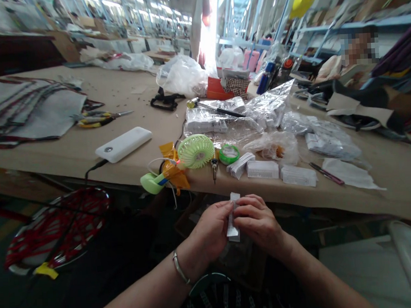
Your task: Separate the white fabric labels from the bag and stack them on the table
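My left hand (214, 227) and my right hand (259, 220) meet just below the table's front edge. Both grip narrow white printed labels (232, 230), which seem to be more than one layer thick. The left thumb presses one side, and the right fingers curl over the other. On the table edge above them lie a fanned bundle of white labels (240, 165), a label stack (263, 169) and another stack (298, 175). A green round container (229, 154) with white contents stands behind the bundle. A pointed metal-tipped tool (214, 169) sticks out over the edge.
A green fan (195, 151) is by the edge, with a white power bank (124, 144) to its left. Pliers (96, 118) lie farther back. Clear plastic packs (221, 121) and a cutter knife (327, 173) lie rightward. A person (345, 64) is at the right.
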A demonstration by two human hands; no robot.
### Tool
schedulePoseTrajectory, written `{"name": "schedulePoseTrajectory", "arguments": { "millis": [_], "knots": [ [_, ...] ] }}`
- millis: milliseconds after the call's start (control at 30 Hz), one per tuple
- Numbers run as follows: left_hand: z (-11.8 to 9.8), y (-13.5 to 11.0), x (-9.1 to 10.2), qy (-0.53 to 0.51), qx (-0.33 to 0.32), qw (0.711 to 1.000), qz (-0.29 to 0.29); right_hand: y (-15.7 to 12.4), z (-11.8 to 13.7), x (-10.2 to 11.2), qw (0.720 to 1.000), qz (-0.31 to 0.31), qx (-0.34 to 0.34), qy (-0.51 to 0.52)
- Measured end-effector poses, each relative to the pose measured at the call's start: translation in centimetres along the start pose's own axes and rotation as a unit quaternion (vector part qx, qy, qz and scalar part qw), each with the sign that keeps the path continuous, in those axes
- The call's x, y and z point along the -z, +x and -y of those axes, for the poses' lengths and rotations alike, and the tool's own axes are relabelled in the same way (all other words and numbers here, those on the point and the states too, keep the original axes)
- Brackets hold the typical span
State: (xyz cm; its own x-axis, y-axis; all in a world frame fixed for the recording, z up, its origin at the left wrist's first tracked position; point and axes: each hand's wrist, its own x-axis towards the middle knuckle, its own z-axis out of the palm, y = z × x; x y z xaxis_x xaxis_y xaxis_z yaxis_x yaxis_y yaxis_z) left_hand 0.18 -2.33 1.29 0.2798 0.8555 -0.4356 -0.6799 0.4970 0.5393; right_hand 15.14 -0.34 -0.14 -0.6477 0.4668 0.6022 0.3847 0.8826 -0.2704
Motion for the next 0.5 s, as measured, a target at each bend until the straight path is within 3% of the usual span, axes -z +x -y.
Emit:
{"name": "schedulePoseTrajectory", "arguments": {
  "millis": [233, 333, 433, 500],
  "knots": [
    [0.4, 0.1, 0.3, 0.025, 0.007, 1.0, -0.012, -0.4, 0.7, 0.5, 1.0, 0.011, -0.003, -0.014],
    [0.3, -0.2, 0.3, 0.051, 0.02, 0.997, -0.056, -1.8, -1.0, 2.4, 0.993, -0.045, -0.066, -0.087],
    [0.3, -0.4, 0.3, 0.085, 0.036, 0.991, -0.1, -4.2, -4.0, 4.5, 0.943, -0.1, -0.204, -0.243],
    [0.5, -0.4, 0.3, 0.098, 0.044, 0.989, -0.106, -5.9, -5.8, 5.5, 0.906, -0.068, -0.262, -0.327]
  ]
}}
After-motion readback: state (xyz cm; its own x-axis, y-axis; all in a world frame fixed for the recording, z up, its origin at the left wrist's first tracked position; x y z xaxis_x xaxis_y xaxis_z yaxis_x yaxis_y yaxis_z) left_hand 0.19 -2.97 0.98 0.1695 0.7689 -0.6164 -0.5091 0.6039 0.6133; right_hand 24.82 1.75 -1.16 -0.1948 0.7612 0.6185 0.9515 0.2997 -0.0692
